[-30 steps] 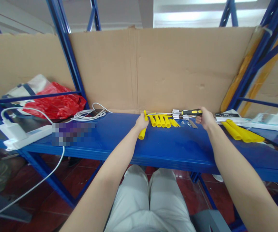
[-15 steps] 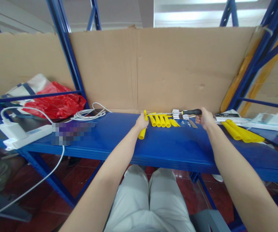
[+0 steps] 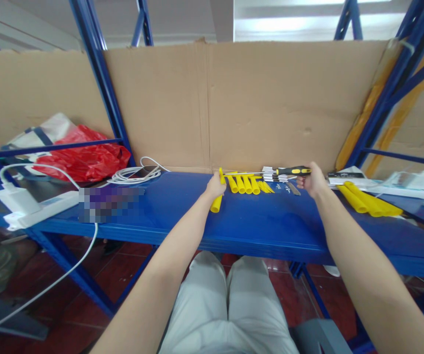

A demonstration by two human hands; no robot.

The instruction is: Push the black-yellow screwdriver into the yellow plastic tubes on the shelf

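My left hand [image 3: 216,186] is closed around a yellow tube [image 3: 216,204], whose wide open end points toward me. In my right hand [image 3: 312,182] is the end of a long screwdriver [image 3: 293,171] with a black and yellow handle. Its thin shaft runs level to the left, and the tip meets the upper part of the tube by my left hand. Between the hands lie several more yellow tubes [image 3: 247,185] in a row. Beside them are small flat yellow pieces [image 3: 265,187], tiny metal parts [image 3: 278,187] and a grey blade-like piece [image 3: 294,189].
Larger yellow tubes [image 3: 372,202] lie at the right, before a white power strip [image 3: 410,192]. To the left are a coiled white cable [image 3: 134,175], a red plastic bag [image 3: 86,155] and another power strip [image 3: 45,209]. A cardboard sheet [image 3: 256,108] backs the blue shelf [image 3: 182,221].
The screwdriver handle has turned about its length, so its yellow markings now show. My right hand has shifted slightly at the handle's end. My left hand and the tube stay in place.
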